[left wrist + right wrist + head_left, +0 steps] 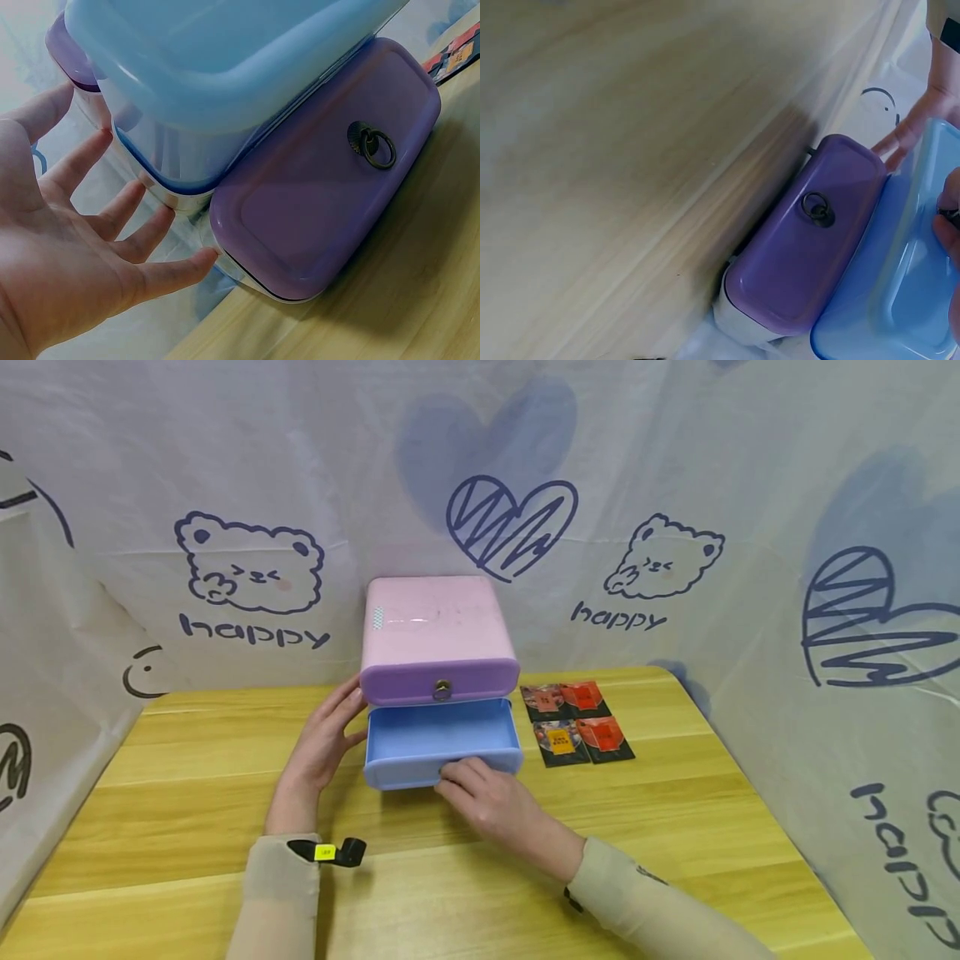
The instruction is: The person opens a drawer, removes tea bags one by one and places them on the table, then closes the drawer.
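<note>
A small pink cabinet [435, 618] with three drawers stands against the back cloth. Its middle blue drawer [405, 774] is pulled far out, and the inside shows bare. At the drawer's front, my right hand [491, 802] pinches the pull with thumb and fingers; a bit of the dark metal pull [951, 217] shows between them in the right wrist view. My left hand [322, 739] rests its spread, nearly straight fingertips against the cabinet's left side. The top purple drawer [397, 685] and the bottom purple drawer [300, 202], each with a ring pull, are closed.
Several flat red and black packets [577, 723] lie in two rows on the wooden table [420, 893], right of the cabinet. White cloth [345, 460] printed with bears and hearts hangs behind the table and along both sides.
</note>
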Motion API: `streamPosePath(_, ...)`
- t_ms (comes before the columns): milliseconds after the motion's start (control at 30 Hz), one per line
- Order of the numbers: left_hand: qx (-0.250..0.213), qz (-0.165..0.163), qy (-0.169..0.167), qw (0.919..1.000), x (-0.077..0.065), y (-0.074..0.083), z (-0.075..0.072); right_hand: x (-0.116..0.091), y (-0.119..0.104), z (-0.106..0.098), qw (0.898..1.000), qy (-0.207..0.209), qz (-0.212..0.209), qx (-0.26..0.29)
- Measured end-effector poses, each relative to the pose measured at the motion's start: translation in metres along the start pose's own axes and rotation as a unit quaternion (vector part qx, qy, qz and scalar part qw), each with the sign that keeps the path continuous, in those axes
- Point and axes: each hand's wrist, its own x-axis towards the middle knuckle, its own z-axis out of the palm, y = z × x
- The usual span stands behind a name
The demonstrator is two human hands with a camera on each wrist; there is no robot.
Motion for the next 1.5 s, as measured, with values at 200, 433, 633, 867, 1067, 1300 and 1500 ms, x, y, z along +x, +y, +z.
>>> streamPosePath(200, 0.0, 0.0, -0.003, 1.0, 0.0, 0.0, 0.0, 0.003, 0.003, 0.001, 1.0, 0.002, 0.011, 0.004)
streamPosePath(433, 0.002, -0.003, 0.001, 1.0, 0.0, -0.001, -0.001, 0.007, 0.005, 0.004, 1.0, 0.0, 0.027, 0.01)
streamPosePath(633, -0.001, -0.002, 0.002, 1.0, 0.0, -0.001, -0.001, 0.009, 0.009, 0.009, 0.999, 0.02, 0.033, 0.015)
streamPosePath(867, -0.007, 0.001, -0.003, 1.0, 0.0, 0.0, -0.001, 0.011, 0.014, 0.015, 0.998, 0.016, 0.056, 0.021)
streamPosePath(1067, -0.005, 0.002, -0.005, 1.0, 0.0, 0.0, -0.001, 0.013, 0.017, 0.019, 0.997, 0.013, 0.069, 0.035)
streamPosePath(1300, -0.004, -0.001, -0.007, 1.0, -0.001, 0.001, 0.0, 0.017, 0.022, 0.023, 0.996, 0.007, 0.083, 0.024)
streamPosePath(1500, 0.001, -0.003, -0.005, 1.0, -0.001, 0.001, -0.001, 0.02, 0.025, 0.026, 0.996, 0.016, 0.09, 0.018)
